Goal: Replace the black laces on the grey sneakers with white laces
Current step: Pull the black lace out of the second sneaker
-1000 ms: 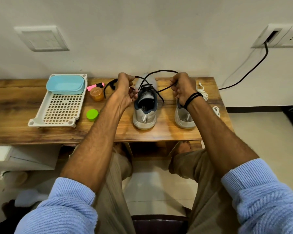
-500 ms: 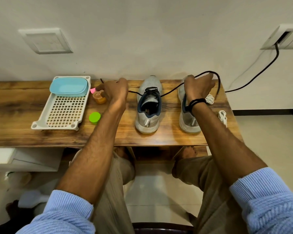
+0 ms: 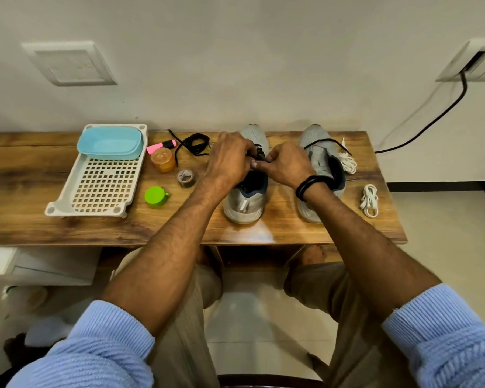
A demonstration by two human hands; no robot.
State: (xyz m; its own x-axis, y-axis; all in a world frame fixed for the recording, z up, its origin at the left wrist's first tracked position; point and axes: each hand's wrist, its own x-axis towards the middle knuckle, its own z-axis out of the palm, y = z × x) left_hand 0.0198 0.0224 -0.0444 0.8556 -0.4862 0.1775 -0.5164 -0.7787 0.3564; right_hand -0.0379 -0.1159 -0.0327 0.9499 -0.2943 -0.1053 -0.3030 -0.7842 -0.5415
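Two grey sneakers stand on the wooden table [image 3: 25, 175], toes toward the wall. My left hand [image 3: 230, 161] and my right hand [image 3: 284, 165] meet over the left sneaker [image 3: 245, 203] and pinch its black lace [image 3: 259, 154] at the eyelets. The right sneaker [image 3: 319, 155] has a loose black lace end [image 3: 328, 141] draped across it. A loose black lace [image 3: 193, 144] lies bunched on the table left of my hands. One white lace bundle [image 3: 347, 162] lies beside the right sneaker, another [image 3: 369, 200] nearer the table's right edge.
A white perforated tray [image 3: 101, 186] with a blue tub [image 3: 109, 142] sits at the left. Between tray and sneakers lie a pink highlighter [image 3: 160, 147], an orange jar [image 3: 163, 159], a tape roll [image 3: 186, 178] and a green cap [image 3: 156, 196]. A black cable [image 3: 431, 121] hangs from the wall socket.
Both hands let the pulled-out lace ends go and came together over the left sneaker's eyelets. A black lace now lies bunched on the table at the left.
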